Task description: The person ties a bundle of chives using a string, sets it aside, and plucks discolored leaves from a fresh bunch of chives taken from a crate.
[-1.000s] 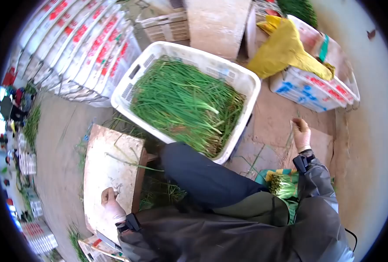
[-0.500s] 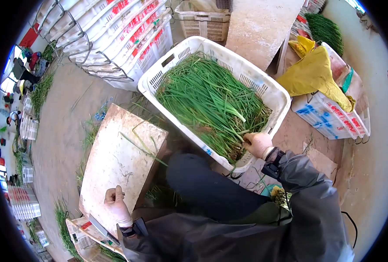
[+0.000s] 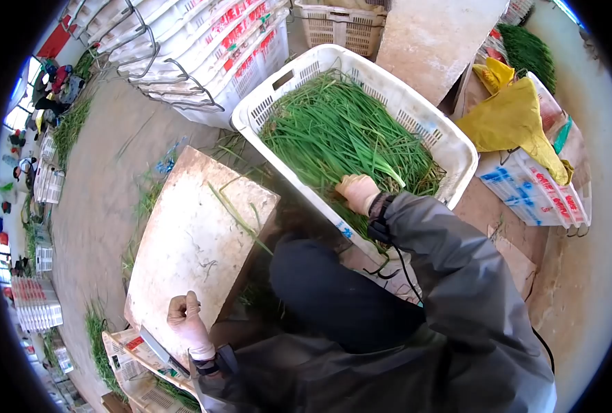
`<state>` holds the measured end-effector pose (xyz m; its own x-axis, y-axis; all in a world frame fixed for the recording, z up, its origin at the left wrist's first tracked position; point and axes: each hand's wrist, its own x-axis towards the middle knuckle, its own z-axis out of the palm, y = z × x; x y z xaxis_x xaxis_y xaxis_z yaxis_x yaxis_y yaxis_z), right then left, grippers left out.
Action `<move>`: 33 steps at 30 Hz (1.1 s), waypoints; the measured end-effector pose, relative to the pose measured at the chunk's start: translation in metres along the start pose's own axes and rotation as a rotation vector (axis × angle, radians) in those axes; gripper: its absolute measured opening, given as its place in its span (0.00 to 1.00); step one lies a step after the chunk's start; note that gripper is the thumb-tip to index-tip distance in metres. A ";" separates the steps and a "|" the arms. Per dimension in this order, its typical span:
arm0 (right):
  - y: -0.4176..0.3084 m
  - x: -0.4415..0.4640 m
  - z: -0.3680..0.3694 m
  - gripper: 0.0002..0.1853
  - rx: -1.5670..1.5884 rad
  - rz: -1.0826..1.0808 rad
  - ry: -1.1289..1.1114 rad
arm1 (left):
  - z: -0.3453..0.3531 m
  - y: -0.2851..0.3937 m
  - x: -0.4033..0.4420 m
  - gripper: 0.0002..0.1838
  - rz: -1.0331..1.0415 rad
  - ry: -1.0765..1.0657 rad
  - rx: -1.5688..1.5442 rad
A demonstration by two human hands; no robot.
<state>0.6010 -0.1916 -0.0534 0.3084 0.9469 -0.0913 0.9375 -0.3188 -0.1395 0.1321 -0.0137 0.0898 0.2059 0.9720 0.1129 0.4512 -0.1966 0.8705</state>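
Observation:
Long green chives (image 3: 344,134) fill much of a white plastic crate (image 3: 468,155) in front of me, with one paler stalk lying across the top. My right hand (image 3: 357,193) reaches into the crate near its closest long side. Its fingers are curled down into the chives, and the fingertips are partly hidden. My left hand (image 3: 187,322) is closed above the lower part of a worn pale board (image 3: 189,234), and no object shows in it. A few loose stalks (image 3: 233,213) lie on the board. Just below that hand a flat metal blade (image 3: 161,352) rests at the board's edge.
A tall stack of white crates (image 3: 209,55) with wire handles stands at upper left. To the right, a yellow cloth (image 3: 505,120) drapes over another white crate (image 3: 536,196). A beige basket (image 3: 340,31) and a slanted board (image 3: 433,45) are behind. Scattered greens litter the floor (image 3: 92,227).
My right hand has moved left along the crate's near side, from the stem ends by the right corner to the middle of the chives. My left hand stays closed over the board.

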 end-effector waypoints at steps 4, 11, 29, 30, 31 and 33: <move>0.018 0.007 0.010 0.12 0.084 0.108 -0.016 | -0.004 0.001 0.001 0.14 0.014 -0.023 0.031; 0.069 -0.002 -0.067 0.11 0.886 0.167 0.032 | -0.001 0.018 0.000 0.13 0.066 -0.008 0.022; -0.047 -0.041 -0.226 0.04 1.515 -0.110 0.213 | -0.004 0.035 0.002 0.09 0.109 0.008 0.082; -0.062 -0.039 -0.220 0.04 1.571 -0.095 0.180 | -0.003 0.033 0.005 0.08 0.105 0.016 0.089; -0.078 -0.038 -0.211 0.04 1.627 -0.073 0.139 | -0.002 0.031 0.005 0.08 0.094 0.021 0.097; -0.101 -0.032 -0.174 0.04 1.612 -0.111 0.030 | 0.002 0.038 0.006 0.07 0.114 0.011 0.155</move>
<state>0.5248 -0.1820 0.1348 0.2752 0.9614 0.0049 -0.1758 0.0553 -0.9829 0.1520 -0.0161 0.1226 0.2541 0.9436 0.2122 0.5545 -0.3219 0.7674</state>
